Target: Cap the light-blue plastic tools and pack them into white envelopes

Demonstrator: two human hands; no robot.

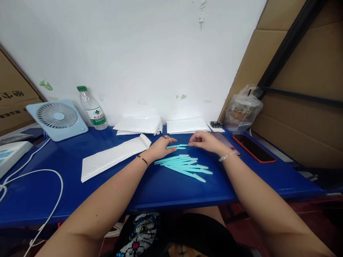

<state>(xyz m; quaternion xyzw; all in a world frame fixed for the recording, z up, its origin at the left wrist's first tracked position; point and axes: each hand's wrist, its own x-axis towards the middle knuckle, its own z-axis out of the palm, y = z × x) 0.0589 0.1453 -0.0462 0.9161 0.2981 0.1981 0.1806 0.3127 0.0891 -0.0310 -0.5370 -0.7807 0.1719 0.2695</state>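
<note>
Fingers stretched, my left hand (pixel 160 147) lies on the blue table, its thumb and index finger apart around the handle ends of a couple of turquoise eyebrow razors (pixel 178 146). My right hand (pixel 205 141) pinches the capped tip of one of these razors from the other side. Closer to me, several more turquoise razors (pixel 182 165) with pale caps lie fanned out on the table. Left of my left hand is a white padded envelope (pixel 115 157), lying flat.
Stacks of white envelopes (pixel 187 125) lie against the wall. A blue fan (pixel 57 119), a water bottle (pixel 93 109) and white cables stand or lie at left. At right are an orange-cased phone (pixel 253 148), another phone (pixel 226 142) and a bagged cup (pixel 242 110).
</note>
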